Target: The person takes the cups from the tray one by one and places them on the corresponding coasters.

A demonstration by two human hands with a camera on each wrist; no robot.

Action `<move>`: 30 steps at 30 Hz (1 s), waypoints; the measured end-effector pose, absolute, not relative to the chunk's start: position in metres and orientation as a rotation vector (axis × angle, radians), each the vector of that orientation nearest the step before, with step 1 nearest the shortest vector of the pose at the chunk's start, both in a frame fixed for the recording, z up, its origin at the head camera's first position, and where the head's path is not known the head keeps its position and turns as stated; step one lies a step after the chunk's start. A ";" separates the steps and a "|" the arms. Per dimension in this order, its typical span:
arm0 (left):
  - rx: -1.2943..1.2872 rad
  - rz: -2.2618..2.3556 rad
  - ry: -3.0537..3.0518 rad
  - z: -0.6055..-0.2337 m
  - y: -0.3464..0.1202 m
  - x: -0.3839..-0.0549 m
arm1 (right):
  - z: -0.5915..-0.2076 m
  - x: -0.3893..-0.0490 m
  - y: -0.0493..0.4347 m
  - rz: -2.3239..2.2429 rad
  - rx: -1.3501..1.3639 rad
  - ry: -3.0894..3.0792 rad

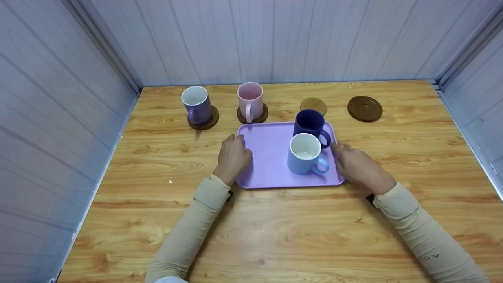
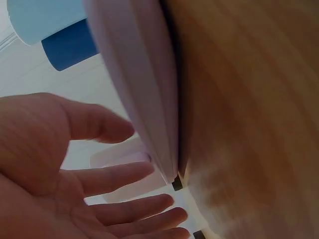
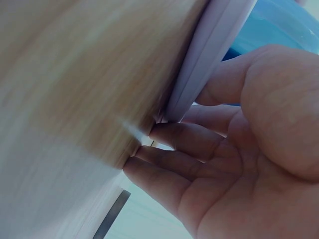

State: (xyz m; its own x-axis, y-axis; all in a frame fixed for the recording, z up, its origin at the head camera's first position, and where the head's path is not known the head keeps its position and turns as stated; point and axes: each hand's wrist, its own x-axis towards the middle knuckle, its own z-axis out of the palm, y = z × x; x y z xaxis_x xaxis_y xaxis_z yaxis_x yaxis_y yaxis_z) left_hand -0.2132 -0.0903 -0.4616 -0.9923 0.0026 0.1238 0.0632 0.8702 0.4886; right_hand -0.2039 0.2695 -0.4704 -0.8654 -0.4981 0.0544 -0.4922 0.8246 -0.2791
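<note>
A lilac tray (image 1: 267, 157) lies on the wooden table. On its right half stand a dark blue mug (image 1: 309, 122) and, just in front, a light blue mug (image 1: 298, 163), both upright with handles to the right. At the tray's left rim is my left hand (image 1: 232, 157); the left wrist view shows its fingers spread and fairly straight, thumb and index fingertips right by the rim (image 2: 142, 94). My right hand (image 1: 359, 167) is at the opposite rim. In the right wrist view its thumb overlaps the rim (image 3: 199, 64), and the lower fingertips reach the tabletop.
Behind the tray, a purple mug (image 1: 201, 112) and a pink mug (image 1: 256, 104) stand on dark brown coasters. A light wooden coaster (image 1: 313, 105) and a dark brown coaster (image 1: 364, 109) lie to their right. Pale panel walls (image 1: 255, 43) enclose the table's back and sides.
</note>
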 end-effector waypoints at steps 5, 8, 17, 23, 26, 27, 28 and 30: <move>-0.092 -0.709 -2.983 -0.464 -0.090 -0.212 | -0.470 -0.204 0.270 -0.450 -0.807 2.986; -0.105 -0.679 -3.032 -0.465 -0.090 -0.212 | -0.471 -0.204 0.270 -0.448 -0.802 2.986; -0.136 -0.648 -3.104 -0.466 -0.091 -0.213 | -0.470 -0.204 0.270 -0.443 -0.759 2.970; -0.146 -0.631 -3.130 -0.465 -0.091 -0.212 | -0.469 -0.204 0.270 -0.409 -0.772 2.965; -0.160 -0.615 -3.144 -0.465 -0.091 -0.212 | -0.469 -0.204 0.270 -0.405 -0.782 2.970; -0.160 -0.607 -3.147 -0.465 -0.090 -0.213 | -0.468 -0.204 0.270 -0.407 -0.781 2.969; -0.160 -0.595 -3.153 -0.465 -0.090 -0.213 | -0.468 -0.204 0.270 -0.412 -0.776 2.968; -0.160 -0.575 -3.166 -0.465 -0.090 -0.213 | -0.468 -0.204 0.270 -0.417 -0.772 2.966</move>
State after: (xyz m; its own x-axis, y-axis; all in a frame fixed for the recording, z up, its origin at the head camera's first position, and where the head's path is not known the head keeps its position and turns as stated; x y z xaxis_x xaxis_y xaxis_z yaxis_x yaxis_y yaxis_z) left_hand -0.2133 -0.0903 -0.4646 -0.9919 0.1116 -0.0613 0.0829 0.9315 0.3543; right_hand -0.2038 0.2698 -0.4680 -0.8743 -0.4849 0.0209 -0.4719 0.8391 -0.2706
